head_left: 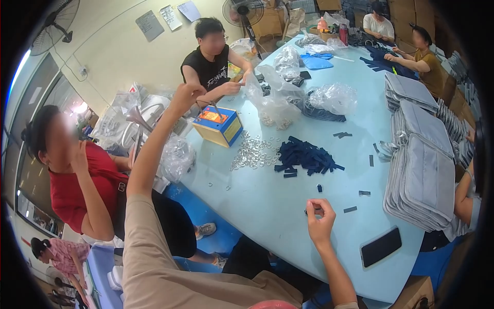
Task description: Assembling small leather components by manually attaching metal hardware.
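Beyond right hand [320, 221], navy strips [304, 156]; left hand [185, 97] near box [218, 127]; hands curled, apart, grip unclear.

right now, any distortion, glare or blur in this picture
Head view: strong fisheye distortion, black around the rim; head view: glare on the window at left, highlights on clear plastic bags; head view: faces blurred, while the right hand looks sharper.

Bright light, soft shadows on the table [267, 212], dark fisheye-bent rim.
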### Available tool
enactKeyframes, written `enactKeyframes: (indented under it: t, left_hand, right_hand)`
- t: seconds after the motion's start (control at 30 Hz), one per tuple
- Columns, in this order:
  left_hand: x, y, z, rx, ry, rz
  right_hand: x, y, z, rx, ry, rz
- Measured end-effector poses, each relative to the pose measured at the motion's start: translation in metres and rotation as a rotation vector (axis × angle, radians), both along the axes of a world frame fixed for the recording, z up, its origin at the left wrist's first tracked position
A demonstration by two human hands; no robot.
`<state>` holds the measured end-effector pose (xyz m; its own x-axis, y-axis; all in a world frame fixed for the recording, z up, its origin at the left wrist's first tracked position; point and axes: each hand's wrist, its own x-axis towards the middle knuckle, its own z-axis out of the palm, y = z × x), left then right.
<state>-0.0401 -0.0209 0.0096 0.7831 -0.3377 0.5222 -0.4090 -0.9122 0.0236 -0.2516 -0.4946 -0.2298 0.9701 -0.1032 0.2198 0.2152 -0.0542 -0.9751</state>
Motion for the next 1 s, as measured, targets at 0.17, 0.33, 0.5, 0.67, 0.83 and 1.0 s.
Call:
enactKeyframes:
  t: [0.17, 0.33, 0.5, 0.67, 0.83, 1.0]
  left_hand:
    - [0.015, 0.021, -0.028, -0.070, -0.016, 0.038]
    - [0.021, 0.026, -0.033, -0.060, -0.005, -0.001]
    - [0.018, 0.023, -0.037, -0.035, 0.043, 0.053]
    - [0.013, 0.015, -0.037, 0.010, 0.046, 0.053]
    - [0.012, 0.017, -0.038, 0.013, 0.035, 0.072]
    - [0.015, 0.017, -0.039, 0.057, 0.041, 0.048]
  right_hand:
    - [0.003, -0.002, -0.004, 0.001, 0.022, -0.009]
    - [0.005, 0.002, -0.004, -0.004, 0.046, 0.004]
    - [0.005, 0.002, -0.007, 0.000, 0.035, 0.018]
    - [0.005, 0.001, -0.008, -0.002, 0.064, 0.019]
    - [0.004, 0.002, -0.006, 0.008, 0.079, 0.022]
    - [0.004, 0.002, -0.008, -0.006, 0.075, 0.036]
